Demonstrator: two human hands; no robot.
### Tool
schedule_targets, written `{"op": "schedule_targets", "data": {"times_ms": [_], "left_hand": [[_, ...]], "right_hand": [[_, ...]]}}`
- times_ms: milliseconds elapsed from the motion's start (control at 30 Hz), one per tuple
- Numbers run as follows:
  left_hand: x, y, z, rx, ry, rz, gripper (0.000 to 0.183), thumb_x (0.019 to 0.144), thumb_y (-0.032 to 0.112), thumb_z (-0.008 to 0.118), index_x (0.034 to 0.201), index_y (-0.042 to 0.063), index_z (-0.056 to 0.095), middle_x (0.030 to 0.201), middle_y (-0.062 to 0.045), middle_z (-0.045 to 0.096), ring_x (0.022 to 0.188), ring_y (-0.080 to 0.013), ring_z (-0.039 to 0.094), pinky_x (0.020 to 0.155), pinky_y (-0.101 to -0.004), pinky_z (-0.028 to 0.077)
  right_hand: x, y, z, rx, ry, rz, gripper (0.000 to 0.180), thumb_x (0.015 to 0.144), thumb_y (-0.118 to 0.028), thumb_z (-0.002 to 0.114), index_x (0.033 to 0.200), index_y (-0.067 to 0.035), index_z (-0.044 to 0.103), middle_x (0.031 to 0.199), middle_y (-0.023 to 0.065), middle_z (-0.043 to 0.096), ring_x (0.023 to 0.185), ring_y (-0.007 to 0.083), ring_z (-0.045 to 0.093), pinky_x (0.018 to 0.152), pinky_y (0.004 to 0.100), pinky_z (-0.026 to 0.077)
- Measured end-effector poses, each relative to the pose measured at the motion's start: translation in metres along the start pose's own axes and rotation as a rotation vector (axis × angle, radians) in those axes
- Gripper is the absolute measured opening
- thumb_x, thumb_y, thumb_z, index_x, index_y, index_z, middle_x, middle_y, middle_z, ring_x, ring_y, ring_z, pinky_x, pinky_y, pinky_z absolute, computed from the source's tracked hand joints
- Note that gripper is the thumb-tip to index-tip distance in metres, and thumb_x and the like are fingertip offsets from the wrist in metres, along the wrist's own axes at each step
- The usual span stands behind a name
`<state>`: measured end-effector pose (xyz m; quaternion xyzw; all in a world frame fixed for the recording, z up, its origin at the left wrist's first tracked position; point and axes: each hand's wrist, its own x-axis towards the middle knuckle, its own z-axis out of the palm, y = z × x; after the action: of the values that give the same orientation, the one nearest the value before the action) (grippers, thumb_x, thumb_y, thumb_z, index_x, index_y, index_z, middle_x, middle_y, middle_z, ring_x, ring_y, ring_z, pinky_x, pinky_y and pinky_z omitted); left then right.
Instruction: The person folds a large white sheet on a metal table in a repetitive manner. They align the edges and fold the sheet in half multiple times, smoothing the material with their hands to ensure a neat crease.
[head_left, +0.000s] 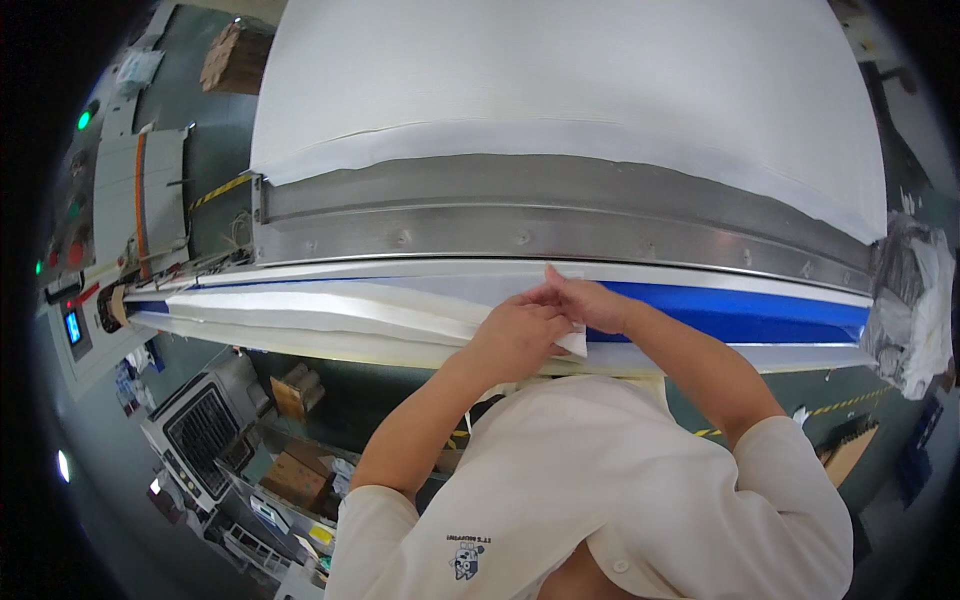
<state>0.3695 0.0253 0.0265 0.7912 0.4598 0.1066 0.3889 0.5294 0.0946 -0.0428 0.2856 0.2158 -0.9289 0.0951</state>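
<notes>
Folded white fabric (337, 309) lies lengthwise in a long machine trough, its end under my hands. My left hand (521, 330) is closed around that end near the middle, with a corner showing past the fingers. Against its fingertips is my right hand (596, 304), thumb pointing up and fingers bent at the fabric; whether it grips is partly hidden. To the right of the hands, a bright blue strip (735, 311) lines the trough. Beyond a grey metal bar (480, 229), a wide white sheet (562, 75) covers the machine bed.
A control panel with a lit screen (73, 328) and buttons stands at the left. Clear plastic wrap (907, 300) hangs at the right end. Below left are an air cooler (206, 431) and a cardboard box (296, 476). Another box (238, 56) stands at the upper left.
</notes>
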Motion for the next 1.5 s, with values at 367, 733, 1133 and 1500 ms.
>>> {"op": "schedule_targets", "data": {"times_ms": [367, 733, 1133, 1500], "left_hand": [[-0.052, -0.063, -0.046, -0.12, 0.572, -0.534, 0.024, 0.082, 0.013, 0.067, 0.104, 0.007, 0.062, 0.102, -0.012, 0.063, 0.096, -0.0293, 0.061, 0.084, -0.036, 0.047], [-0.109, -0.25, -0.103, 0.577, 0.945, -0.594, 0.025, 0.083, 0.016, 0.059, 0.108, 0.009, 0.06, 0.111, -0.012, 0.058, 0.099, -0.0327, 0.055, 0.085, -0.043, 0.044], [-0.094, -0.269, -0.092, 0.503, 1.051, -0.573, 0.03, 0.077, 0.012, 0.056, 0.106, 0.006, 0.059, 0.113, -0.011, 0.056, 0.102, -0.0316, 0.053, 0.088, -0.0428, 0.041], [-0.097, -0.269, -0.097, 0.432, 1.027, -0.578, 0.033, 0.079, 0.011, 0.056, 0.112, 0.006, 0.056, 0.117, -0.012, 0.054, 0.106, -0.032, 0.051, 0.092, -0.0432, 0.039]], "right_hand": [[-0.013, 0.019, -0.008, -0.027, 0.337, 0.113, 0.067, 0.093, -0.058, 0.039, 0.121, 0.002, 0.052, 0.12, 0.0126, 0.058, 0.109, 0.0198, 0.056, 0.095, 0.0328, 0.043], [0.066, -0.109, 0.034, -1.127, 0.596, -0.395, 0.022, 0.085, -0.027, 0.058, 0.09, -0.006, 0.063, 0.076, 0.0119, 0.064, 0.07, 0.0229, 0.062, 0.064, 0.0339, 0.048], [0.303, -0.284, 0.144, -1.492, 0.52, -0.689, 0.022, 0.079, -0.025, 0.062, 0.087, -0.005, 0.065, 0.08, 0.0074, 0.068, 0.071, 0.021, 0.063, 0.068, 0.0323, 0.049], [0.342, -0.299, 0.155, -1.648, 0.672, -0.706, 0.015, 0.076, -0.026, 0.059, 0.08, -0.015, 0.068, 0.08, 0.0058, 0.068, 0.078, 0.0269, 0.064, 0.07, 0.0392, 0.051]]}}
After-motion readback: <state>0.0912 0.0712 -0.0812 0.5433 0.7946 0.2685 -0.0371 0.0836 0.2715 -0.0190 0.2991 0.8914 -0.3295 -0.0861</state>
